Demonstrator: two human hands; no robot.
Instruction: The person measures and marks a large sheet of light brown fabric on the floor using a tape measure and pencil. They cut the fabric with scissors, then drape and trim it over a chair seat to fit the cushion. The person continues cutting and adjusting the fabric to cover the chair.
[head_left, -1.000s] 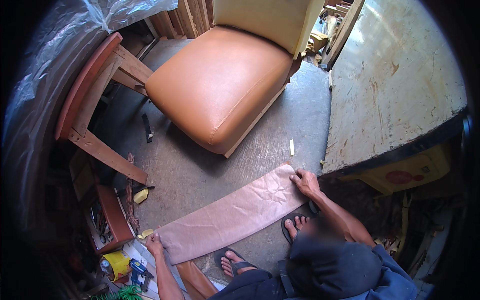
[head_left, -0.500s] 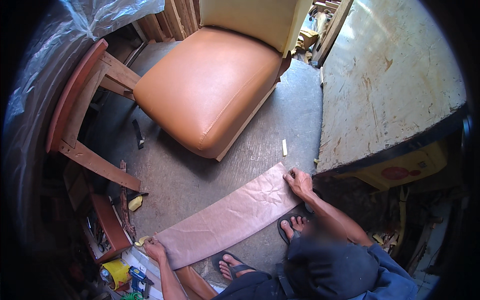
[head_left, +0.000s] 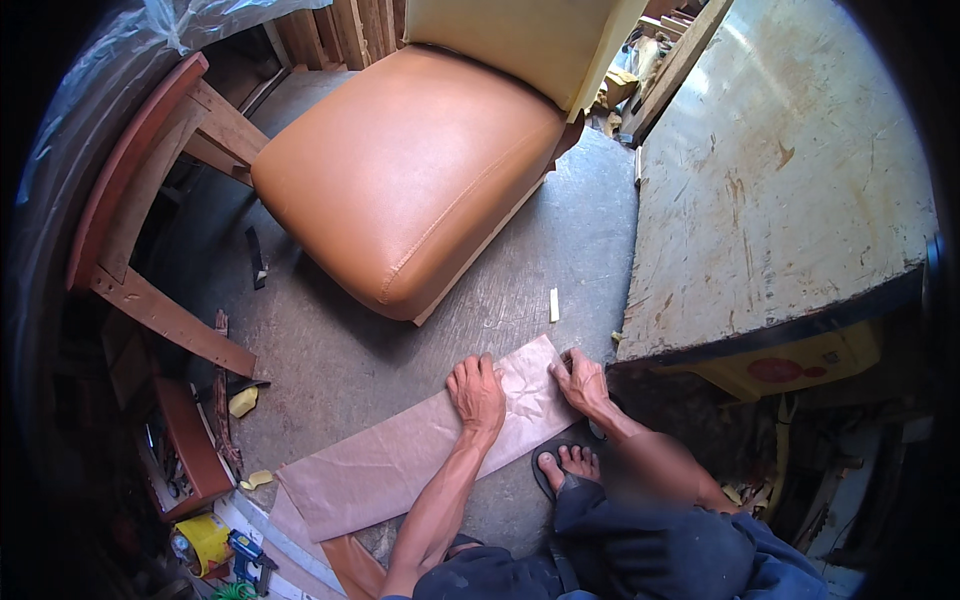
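Note:
A long creased strip of upholstery material (head_left: pixel 390 468) lies slantwise on the floor before me, its dull pinkish-brown face up. Under its near left end, a smooth orange-brown piece (head_left: pixel 352 566) shows. My left hand (head_left: pixel 477 398) rests on the strip right of its middle, palm down, fingers spread and slightly bent. At the strip's right end, my right hand (head_left: pixel 582 385) has the edge between thumb and fingers. Just beyond stands a chair with a padded orange-brown seat (head_left: pixel 420 170) and a pale yellowish back (head_left: pixel 510 45).
A curved wooden frame (head_left: pixel 130 200) stands at the left. A worn, scratched board (head_left: pixel 780 190) fills the right side. Near the lower left are a reddish-brown box (head_left: pixel 195 445), a yellow can (head_left: pixel 208 543) and a blue tool (head_left: pixel 247 556). Small scraps, including a pale sliver (head_left: pixel 553 305), lie on the floor.
My left hand has let go of the strip's left end and moved right onto its upper face. My right hand stays at the right end. The view has shifted slightly.

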